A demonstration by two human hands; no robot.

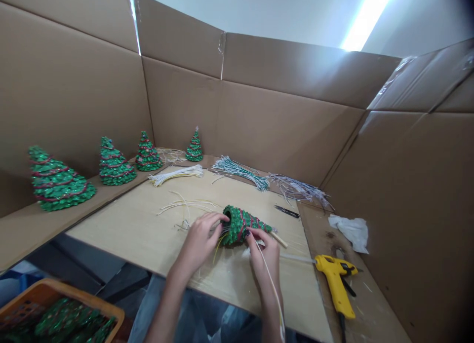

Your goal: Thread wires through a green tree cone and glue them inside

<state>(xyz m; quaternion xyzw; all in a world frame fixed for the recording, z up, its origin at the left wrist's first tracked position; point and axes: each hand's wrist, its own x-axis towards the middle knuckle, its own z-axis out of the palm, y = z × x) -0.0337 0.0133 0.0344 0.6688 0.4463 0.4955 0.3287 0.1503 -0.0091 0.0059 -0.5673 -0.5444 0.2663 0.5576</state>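
A small green Christmas tree figure with red garlands lies on its side on the board, hollow base facing left. My left hand is at that open base, its fingers closed around thin wires that come out of it; the fingertips reach the rim. On the near side of the tree my right hand pinches the end of a pale wire, which trails down past the wrist. Its fingertips touch the tree's surface. Several loose yellow and white wires lie on the board left of the tree.
Several finished-looking trees stand along the left and back. Wire bundles, white, green and purplish, line the back. Black snips, a yellow glue gun and a tissue lie right. An orange basket holds trees lower left.
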